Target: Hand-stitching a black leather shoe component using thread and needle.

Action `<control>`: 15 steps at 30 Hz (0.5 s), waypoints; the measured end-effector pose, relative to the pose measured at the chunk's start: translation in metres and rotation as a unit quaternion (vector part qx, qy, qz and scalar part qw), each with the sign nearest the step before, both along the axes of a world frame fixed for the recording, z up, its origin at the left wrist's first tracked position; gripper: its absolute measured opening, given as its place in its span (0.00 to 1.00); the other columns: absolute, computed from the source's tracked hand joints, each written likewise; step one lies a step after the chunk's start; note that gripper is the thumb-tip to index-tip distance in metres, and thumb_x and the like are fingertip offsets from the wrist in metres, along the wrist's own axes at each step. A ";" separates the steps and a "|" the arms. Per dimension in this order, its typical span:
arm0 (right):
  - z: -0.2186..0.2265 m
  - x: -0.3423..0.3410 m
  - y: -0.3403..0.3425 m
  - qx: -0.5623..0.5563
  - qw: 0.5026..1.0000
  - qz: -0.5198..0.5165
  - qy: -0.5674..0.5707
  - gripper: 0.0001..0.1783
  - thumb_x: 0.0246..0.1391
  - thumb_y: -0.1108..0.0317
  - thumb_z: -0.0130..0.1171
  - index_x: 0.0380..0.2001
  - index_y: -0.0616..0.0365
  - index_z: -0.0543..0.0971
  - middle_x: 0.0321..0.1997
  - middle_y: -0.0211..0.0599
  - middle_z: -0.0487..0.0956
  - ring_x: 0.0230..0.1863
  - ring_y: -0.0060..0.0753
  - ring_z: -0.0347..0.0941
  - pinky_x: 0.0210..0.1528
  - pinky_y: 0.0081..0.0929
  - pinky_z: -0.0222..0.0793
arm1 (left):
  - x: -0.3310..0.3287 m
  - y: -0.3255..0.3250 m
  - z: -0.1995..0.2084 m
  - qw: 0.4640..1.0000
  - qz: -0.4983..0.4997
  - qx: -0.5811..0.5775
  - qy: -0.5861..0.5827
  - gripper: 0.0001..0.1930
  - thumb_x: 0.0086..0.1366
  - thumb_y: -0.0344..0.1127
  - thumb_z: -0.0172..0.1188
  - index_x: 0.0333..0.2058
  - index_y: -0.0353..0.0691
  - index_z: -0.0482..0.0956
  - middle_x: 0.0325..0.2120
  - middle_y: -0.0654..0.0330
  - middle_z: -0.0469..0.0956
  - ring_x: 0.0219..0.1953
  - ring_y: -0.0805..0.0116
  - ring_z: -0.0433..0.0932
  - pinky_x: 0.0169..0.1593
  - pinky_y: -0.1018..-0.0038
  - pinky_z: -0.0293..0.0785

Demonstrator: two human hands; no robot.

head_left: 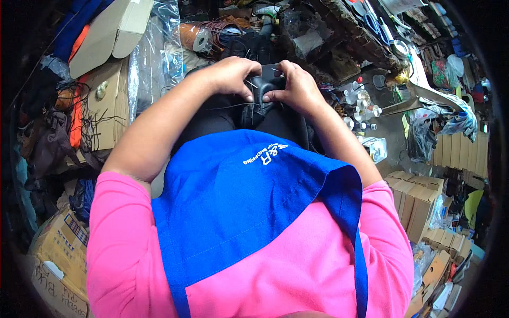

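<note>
Between my knees, a black leather shoe (260,98) is held with both hands. My left hand (236,77) grips its left side, the thumb pressing on the leather. On the other side, my right hand (299,87) pinches the leather between thumb and bent fingers. A thin, pale needle-like piece (274,69) shows by the right fingertips. Dark thread trails from the work toward the left, under my left wrist. Just what lies beneath the fingertips is hidden.
A spool of orange-brown thread (201,40) lies beyond my left hand. Several small bottles (361,103) stand to the right. Cardboard pieces (108,37) lean at the left, and stacked boxes (413,199) fill the lower right. Scissors (374,26) hang at the upper right.
</note>
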State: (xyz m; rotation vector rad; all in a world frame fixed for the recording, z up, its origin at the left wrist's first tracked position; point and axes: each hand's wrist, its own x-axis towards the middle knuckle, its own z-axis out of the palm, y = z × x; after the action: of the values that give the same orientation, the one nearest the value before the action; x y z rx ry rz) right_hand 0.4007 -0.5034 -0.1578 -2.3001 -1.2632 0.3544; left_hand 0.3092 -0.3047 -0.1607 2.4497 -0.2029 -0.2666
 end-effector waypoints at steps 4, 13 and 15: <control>-0.013 0.000 -0.016 0.033 0.996 -0.073 0.035 0.34 0.37 0.58 0.74 0.49 0.57 0.73 0.45 0.47 0.74 0.45 0.47 0.74 0.46 0.38 0.70 | 0.003 -0.004 -0.024 0.995 0.067 -0.069 -0.009 0.27 0.36 0.33 0.75 0.39 0.36 0.77 0.36 0.55 0.79 0.43 0.61 0.78 0.47 0.69 0.71; 0.012 -0.041 -0.045 0.023 0.999 0.026 0.018 0.07 0.47 0.68 0.63 0.32 0.49 0.84 0.28 0.36 0.77 0.35 0.38 0.75 0.45 0.34 0.67 | -0.012 0.022 -0.032 0.973 0.046 -0.222 0.031 0.28 0.43 0.30 0.71 0.47 0.35 0.77 0.43 0.59 0.78 0.48 0.68 0.74 0.55 0.73 0.67; 0.009 -0.040 -0.040 0.001 0.997 0.062 -0.047 0.06 0.47 0.66 0.63 0.31 0.48 0.84 0.28 0.34 0.77 0.36 0.37 0.75 0.49 0.36 0.64 | -0.013 0.020 -0.031 0.975 0.061 -0.209 0.034 0.28 0.43 0.30 0.71 0.47 0.35 0.77 0.43 0.58 0.78 0.47 0.68 0.74 0.55 0.73 0.67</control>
State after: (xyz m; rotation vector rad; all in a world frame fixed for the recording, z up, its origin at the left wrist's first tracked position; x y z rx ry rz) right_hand 0.3603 -0.5432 -0.1491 -2.2661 -1.4563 0.2894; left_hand 0.2958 -0.2845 -0.1915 2.0222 -0.0691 -0.2262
